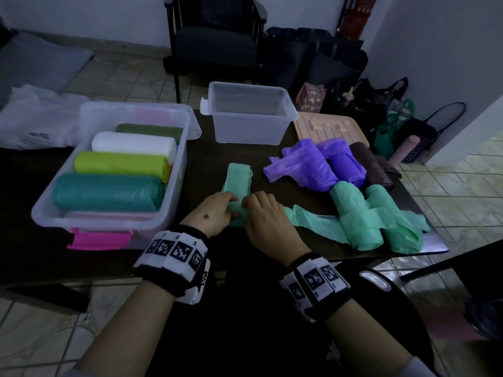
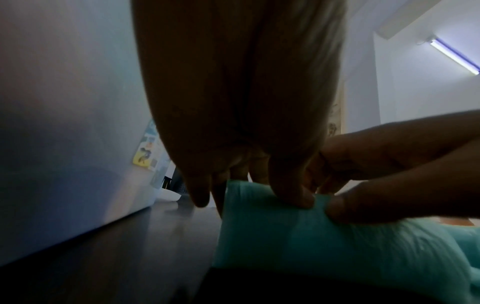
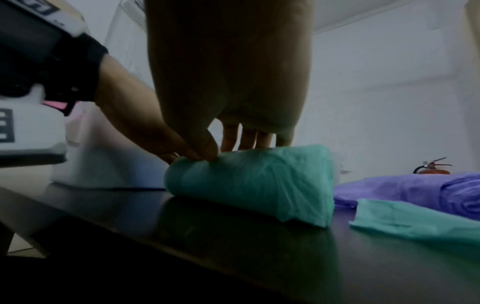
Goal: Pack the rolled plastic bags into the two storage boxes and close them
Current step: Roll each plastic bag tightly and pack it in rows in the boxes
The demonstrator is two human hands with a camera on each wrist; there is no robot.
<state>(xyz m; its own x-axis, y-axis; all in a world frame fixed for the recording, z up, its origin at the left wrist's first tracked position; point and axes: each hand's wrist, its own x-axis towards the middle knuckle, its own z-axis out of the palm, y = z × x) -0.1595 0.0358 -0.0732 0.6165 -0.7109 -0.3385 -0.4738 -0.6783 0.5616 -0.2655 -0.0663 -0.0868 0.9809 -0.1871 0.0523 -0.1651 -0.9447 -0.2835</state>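
A mint green bag roll (image 1: 236, 214) lies on the dark table (image 1: 206, 159) near its front edge, with a loose strip (image 1: 238, 175) trailing away from me. My left hand (image 1: 228, 206) and right hand (image 1: 250, 205) grip it side by side, thumbs in front and fingers curled over the top. In the left wrist view my left hand's thumb (image 2: 293, 193) presses into the roll (image 2: 298, 236). The right wrist view has my right hand (image 3: 233, 149) pinching the roll (image 3: 254, 181). A clear box (image 1: 49, 205) at left holds teal (image 1: 106, 191), lime (image 1: 119, 165), white (image 1: 133, 144) and dark green (image 1: 149, 129) rolls. A second clear box (image 1: 249, 131) stands empty.
Purple bags (image 1: 313, 164), a dark brown roll (image 1: 373, 164) and two loosely wound mint rolls (image 1: 356, 216) lie at the right. A beige lid (image 1: 326, 126) sits behind them. A pink lid (image 1: 100, 239) lies under the left box. A chair (image 1: 215, 42) stands beyond the table.
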